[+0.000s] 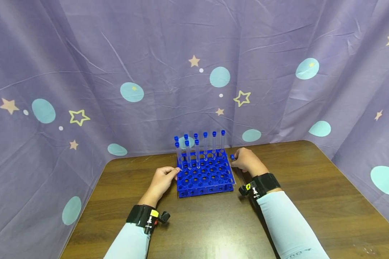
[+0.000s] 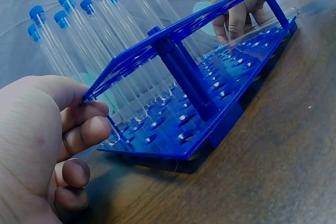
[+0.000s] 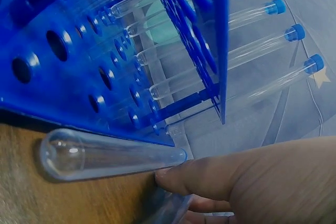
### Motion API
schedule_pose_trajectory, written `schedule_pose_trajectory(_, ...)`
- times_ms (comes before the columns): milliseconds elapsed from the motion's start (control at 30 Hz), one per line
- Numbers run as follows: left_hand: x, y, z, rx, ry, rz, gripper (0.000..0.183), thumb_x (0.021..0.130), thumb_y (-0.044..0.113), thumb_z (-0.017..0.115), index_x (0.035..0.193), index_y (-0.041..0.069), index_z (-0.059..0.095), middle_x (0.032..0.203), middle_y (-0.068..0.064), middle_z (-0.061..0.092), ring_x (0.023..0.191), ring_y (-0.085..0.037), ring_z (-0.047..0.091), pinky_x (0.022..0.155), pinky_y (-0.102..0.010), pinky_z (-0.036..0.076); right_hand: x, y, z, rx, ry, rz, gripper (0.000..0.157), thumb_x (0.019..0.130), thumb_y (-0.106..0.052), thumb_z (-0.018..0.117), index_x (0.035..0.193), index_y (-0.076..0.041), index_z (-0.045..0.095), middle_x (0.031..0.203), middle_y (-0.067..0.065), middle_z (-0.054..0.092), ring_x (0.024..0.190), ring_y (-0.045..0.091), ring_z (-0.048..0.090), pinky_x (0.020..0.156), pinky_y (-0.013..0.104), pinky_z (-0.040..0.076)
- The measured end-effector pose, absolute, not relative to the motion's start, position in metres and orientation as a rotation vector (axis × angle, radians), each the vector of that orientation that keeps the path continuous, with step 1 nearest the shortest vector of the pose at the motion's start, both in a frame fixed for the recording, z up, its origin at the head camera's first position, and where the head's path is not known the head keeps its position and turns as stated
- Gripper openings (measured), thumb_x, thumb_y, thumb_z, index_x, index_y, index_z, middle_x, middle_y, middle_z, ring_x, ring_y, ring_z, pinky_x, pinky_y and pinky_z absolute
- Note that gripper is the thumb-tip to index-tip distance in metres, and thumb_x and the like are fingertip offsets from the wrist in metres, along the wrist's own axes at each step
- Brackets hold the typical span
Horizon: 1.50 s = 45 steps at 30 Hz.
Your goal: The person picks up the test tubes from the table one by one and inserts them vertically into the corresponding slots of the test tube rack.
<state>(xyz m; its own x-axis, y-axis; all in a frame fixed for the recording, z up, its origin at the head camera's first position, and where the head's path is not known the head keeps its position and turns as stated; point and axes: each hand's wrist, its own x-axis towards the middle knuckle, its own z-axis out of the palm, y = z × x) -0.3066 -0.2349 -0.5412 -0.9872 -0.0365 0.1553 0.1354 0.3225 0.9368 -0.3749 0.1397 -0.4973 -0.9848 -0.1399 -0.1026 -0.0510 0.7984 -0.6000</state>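
Note:
A blue test tube rack (image 1: 205,176) stands on the table, with several clear, blue-capped test tubes (image 1: 197,153) upright in its back rows. At its left side, my left hand (image 1: 163,178) grips the upper edge between thumb and curled fingers, as the left wrist view shows. Across the rack, my right hand (image 1: 246,160) is low beside the right side. Its thumb and fingers pinch a test tube (image 3: 105,156) near the capped end; this tube lies alongside the rack, rounded end towards me. Another clear tube shape (image 3: 170,208) shows partly under the right fingers.
The wooden table (image 1: 197,223) reaches in front of and to both sides of the rack. Close behind the rack hangs a purple curtain (image 1: 168,118) with stars and teal dots. Both wrists carry black straps (image 1: 268,182) with small cameras.

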Motion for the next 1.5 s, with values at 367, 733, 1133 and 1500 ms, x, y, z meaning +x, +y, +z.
schedule_pose_trajectory(367, -0.305, -0.234, -0.54, -0.072, -2.453, -1.699, 0.04, 0.108, 0.023, 0.078, 0.081, -0.006, 0.075, 0.084, -0.007, 0.076, 0.088, -0.011, 0.063, 0.087, -0.023, 0.046, -0.376, 0.139, -0.497, -0.122, 2.839, -0.932, 0.035, 0.094, -0.021, 0.09, 0.114, 0.001, 0.07, 0.11, 0.021, 0.077, 0.072, 0.026, 0.079, 0.06, 0.035, 0.066)
schedule_pose_trajectory(733, -0.305, -0.232, -0.54, -0.068, -2.433, -1.721, 0.038, 0.108, 0.02, 0.078, 0.083, -0.008, 0.075, 0.08, -0.006, 0.074, 0.09, -0.012, 0.063, 0.089, -0.023, 0.046, -0.376, 0.145, -0.493, -0.146, 2.884, -0.958, 0.034, 0.096, -0.022, 0.082, 0.118, 0.001, 0.072, 0.082, 0.009, 0.078, 0.064, 0.021, 0.074, 0.06, 0.034, 0.063)
schedule_pose_trajectory(1133, -0.305, -0.234, -0.539, -0.083, -2.443, -1.725, 0.041, 0.109, 0.023, 0.077, 0.082, -0.008, 0.075, 0.083, -0.004, 0.076, 0.088, -0.011, 0.063, 0.087, -0.024, 0.046, -0.373, 0.146, -0.472, -0.223, 3.048, -1.022, 0.037, 0.095, -0.024, 0.079, 0.122, 0.001, 0.078, 0.116, 0.021, 0.081, 0.106, 0.039, 0.076, 0.1, 0.057, 0.06)
schedule_pose_trajectory(1500, -0.305, -0.235, -0.54, -0.085, -2.451, -1.723, 0.039, 0.108, 0.022, 0.077, 0.078, -0.002, 0.075, 0.088, -0.005, 0.078, 0.09, -0.011, 0.065, 0.089, -0.025, 0.048, -0.369, 0.146, -0.461, -0.206, 3.121, -1.183, 0.039, 0.1, -0.027, 0.075, 0.132, -0.004, 0.072, 0.104, 0.013, 0.079, 0.089, 0.029, 0.075, 0.088, 0.05, 0.061)
